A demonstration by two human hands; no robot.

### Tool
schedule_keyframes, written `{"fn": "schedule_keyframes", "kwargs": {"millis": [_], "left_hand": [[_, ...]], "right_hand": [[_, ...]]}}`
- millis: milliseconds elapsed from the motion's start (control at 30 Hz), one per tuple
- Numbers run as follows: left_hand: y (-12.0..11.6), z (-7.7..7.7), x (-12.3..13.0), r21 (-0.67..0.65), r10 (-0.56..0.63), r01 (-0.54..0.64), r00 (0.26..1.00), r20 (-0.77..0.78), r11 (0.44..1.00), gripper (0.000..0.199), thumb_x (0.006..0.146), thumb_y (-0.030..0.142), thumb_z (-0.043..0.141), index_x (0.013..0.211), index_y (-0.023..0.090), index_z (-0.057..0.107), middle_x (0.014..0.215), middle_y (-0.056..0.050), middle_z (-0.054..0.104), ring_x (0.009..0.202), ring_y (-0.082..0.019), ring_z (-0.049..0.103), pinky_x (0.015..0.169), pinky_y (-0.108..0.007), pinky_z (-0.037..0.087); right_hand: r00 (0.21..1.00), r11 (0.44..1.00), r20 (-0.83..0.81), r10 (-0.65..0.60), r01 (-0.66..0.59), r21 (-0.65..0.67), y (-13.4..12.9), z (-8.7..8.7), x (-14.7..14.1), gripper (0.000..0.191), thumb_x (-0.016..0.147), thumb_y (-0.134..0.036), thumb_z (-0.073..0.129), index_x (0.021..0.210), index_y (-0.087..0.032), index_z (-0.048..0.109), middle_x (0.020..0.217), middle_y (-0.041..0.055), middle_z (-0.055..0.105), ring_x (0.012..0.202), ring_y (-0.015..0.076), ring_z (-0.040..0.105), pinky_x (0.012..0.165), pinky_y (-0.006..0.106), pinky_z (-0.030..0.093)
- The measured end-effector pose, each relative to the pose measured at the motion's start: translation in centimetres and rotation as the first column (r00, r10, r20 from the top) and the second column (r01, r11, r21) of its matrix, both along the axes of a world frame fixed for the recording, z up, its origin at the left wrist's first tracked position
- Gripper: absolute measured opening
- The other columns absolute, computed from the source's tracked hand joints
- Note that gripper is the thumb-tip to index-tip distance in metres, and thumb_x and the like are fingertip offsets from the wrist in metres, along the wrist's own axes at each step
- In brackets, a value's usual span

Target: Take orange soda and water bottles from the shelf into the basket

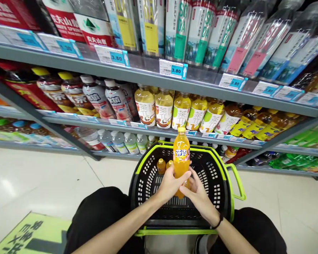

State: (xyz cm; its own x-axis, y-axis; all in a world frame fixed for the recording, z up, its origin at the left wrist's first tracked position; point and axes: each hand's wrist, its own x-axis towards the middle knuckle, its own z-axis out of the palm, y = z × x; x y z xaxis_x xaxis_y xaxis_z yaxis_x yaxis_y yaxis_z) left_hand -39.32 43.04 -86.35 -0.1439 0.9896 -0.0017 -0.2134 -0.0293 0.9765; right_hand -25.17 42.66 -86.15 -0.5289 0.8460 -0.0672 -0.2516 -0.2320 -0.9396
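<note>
Hands (170, 183) wrapped around upright orange bottle (181, 155), forearms (127, 218) angled inward over black basket (178, 213).

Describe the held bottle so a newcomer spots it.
Before the shelves sits a black, green-rimmed basket. Over it, the left hand and right hand hold an orange bottle upright. Unlike the bottles inside, it alone is in hand, its label showing.

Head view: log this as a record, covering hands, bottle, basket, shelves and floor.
Left hand: around the lower half of an orange Fanta bottle
Right hand: other side of the same bottle; dark wristband
Bottle state: roughly upright, yellow cap on
Black basket: lime-green trim, at least two capped bottles inside
Shelves: SODA-labelled bottles higher, 茶π bottles beneath
Floor: tiled, yellow-green sign lower left
</note>
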Motion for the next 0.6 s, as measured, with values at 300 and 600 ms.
{"fn": "schedule_keyframes", "kwargs": {"millis": [300, 600], "left_hand": [[0.2, 4.3, -3.9, 0.223, -0.151, 0.088, 0.946, 0.286, 0.971, 0.064, 0.082, 0.04, 0.081, 0.137, 0.019, 0.056, 0.138, -0.016, 0.062, 0.118, -0.03, 0.064, 0.098, -0.042, 0.054], [-0.8, 4.4, -5.5, 0.272, -0.296, 0.21, 0.896, 0.332, 0.939, 0.075, 0.084, 0.032, 0.079, 0.15, 0.025, 0.045, 0.152, -0.014, 0.051, 0.133, -0.033, 0.055, 0.11, -0.045, 0.046]], "right_hand": [[0.987, 0.991, 0.158, -0.017, -0.005, 0.135, -0.4, -0.7, 1.0, 0.056, 0.085, -0.035, 0.083, 0.133, -0.025, 0.055, 0.125, 0.0056, 0.068, 0.111, 0.0214, 0.065, 0.097, 0.032, 0.051], [0.994, 0.987, -0.008, 0.112, -0.113, -0.114, -1.8, -0.3, 0.8, 0.044, 0.091, -0.048, 0.076, 0.12, -0.023, 0.054, 0.095, 0.0045, 0.072, 0.077, 0.0179, 0.069, 0.072, 0.029, 0.055]]}}
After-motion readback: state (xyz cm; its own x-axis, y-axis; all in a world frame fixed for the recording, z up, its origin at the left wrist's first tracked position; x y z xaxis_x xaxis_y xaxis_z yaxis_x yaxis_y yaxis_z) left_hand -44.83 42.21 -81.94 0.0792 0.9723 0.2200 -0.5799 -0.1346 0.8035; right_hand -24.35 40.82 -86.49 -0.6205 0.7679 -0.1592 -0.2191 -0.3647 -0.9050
